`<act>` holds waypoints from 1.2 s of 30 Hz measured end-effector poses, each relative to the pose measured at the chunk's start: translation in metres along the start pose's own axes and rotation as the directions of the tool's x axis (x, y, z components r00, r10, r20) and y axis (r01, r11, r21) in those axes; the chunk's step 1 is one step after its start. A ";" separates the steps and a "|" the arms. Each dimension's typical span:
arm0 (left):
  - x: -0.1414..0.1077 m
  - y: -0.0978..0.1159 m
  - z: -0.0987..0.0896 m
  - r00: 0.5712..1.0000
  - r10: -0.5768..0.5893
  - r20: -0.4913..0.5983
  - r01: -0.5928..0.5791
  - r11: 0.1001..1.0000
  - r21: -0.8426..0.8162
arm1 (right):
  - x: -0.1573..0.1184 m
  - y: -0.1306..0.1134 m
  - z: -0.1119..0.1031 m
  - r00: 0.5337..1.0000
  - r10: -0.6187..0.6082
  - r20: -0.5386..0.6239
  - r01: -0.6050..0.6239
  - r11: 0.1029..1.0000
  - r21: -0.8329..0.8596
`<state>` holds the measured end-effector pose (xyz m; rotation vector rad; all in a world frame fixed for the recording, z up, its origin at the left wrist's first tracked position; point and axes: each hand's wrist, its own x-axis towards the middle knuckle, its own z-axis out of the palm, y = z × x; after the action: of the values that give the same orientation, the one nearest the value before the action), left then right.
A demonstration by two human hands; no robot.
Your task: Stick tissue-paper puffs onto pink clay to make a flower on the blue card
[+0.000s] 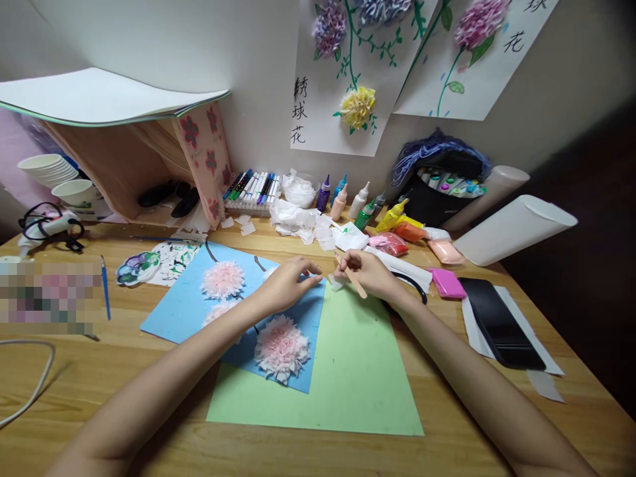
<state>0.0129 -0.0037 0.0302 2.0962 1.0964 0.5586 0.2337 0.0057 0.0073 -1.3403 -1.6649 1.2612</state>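
Observation:
My right hand holds a flat wooden stick between its fingers, above the top edge of a green sheet. A small translucent white piece is at its fingertips. My left hand hovers over the upper right of a blue sheet, thumb and fingers apart, with nothing visible in it. Fluffy pink-white paper flowers lie on the blue sheet, which overlaps the green one. My left forearm partly hides some of the flowers.
Paint bottles, markers and crumpled tissue stand or lie behind my hands. At the right are a pink packet, a black phone and a white cylinder. A palette and blue brush lie left.

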 end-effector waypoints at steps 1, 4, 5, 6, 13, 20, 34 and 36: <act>0.000 0.001 0.000 1.000 0.001 -0.007 -0.001 1.000 -0.010 | -0.001 -0.005 0.001 1.000 -0.007 0.019 0.006 0.997 0.077; -0.001 0.008 0.000 1.000 0.016 0.006 -0.015 0.997 -0.073 | -0.006 -0.020 0.003 0.996 -0.042 0.077 0.021 0.966 0.258; -0.001 0.011 -0.001 1.000 0.015 0.022 -0.013 0.995 -0.102 | -0.007 -0.024 0.005 0.995 -0.050 0.082 0.024 0.958 0.285; -0.001 0.013 -0.003 0.999 0.007 0.035 -0.002 0.991 -0.132 | -0.009 -0.027 0.006 0.995 -0.053 0.079 0.027 0.953 0.300; -0.008 0.014 -0.011 0.989 -0.136 0.062 0.144 0.979 -0.145 | -0.011 -0.023 0.024 0.999 -0.030 0.023 0.020 0.945 0.328; -0.041 -0.002 -0.023 0.979 -0.131 -0.156 0.166 0.956 0.243 | -0.008 -0.006 0.048 0.973 -0.118 0.199 0.026 0.911 0.412; -0.030 -0.051 -0.051 0.987 -0.128 -0.097 0.160 0.858 0.489 | 0.027 -0.012 0.073 0.899 -0.376 0.224 0.365 0.926 0.092; -0.031 -0.050 -0.051 0.990 -0.119 -0.079 0.142 0.846 0.513 | 0.029 -0.013 0.075 0.887 -0.407 0.219 0.406 0.912 0.052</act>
<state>-0.0637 0.0104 0.0250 2.4413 1.5370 0.2555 0.1541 0.0123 -0.0077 -0.8005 -1.9709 1.1908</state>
